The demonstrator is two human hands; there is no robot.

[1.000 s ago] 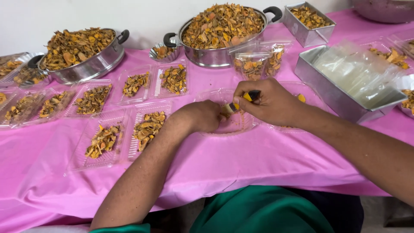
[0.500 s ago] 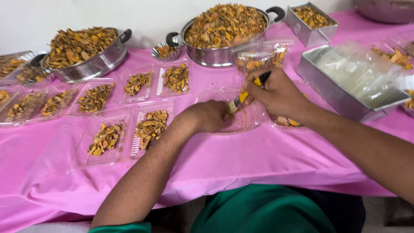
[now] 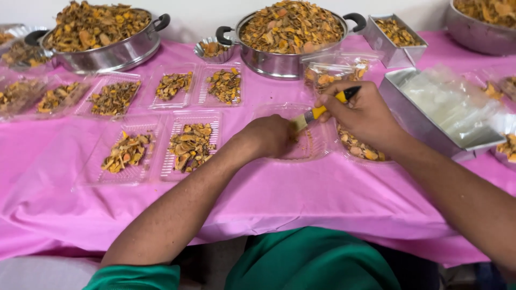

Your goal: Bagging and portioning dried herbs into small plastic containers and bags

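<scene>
At the centre of the frame, on the pink-covered table point(image 3: 322, 188), the right hand point(image 3: 365, 115) is clamped around a small yellow-and-black brush point(image 3: 322, 110), its bristles angled down into an empty clear plastic tray point(image 3: 309, 142). The left hand point(image 3: 269, 134) is curled, fingers together, pressing that tray's near edge to steady it. The step in hand looks like brushing the tray's inside. Any further stroke calls for keeping the tray pinned flat. Filled trays point(image 3: 191, 145) lie centre left; a steel pot point(image 3: 279, 62) heaped with dried pieces stands at upper centre.
</scene>
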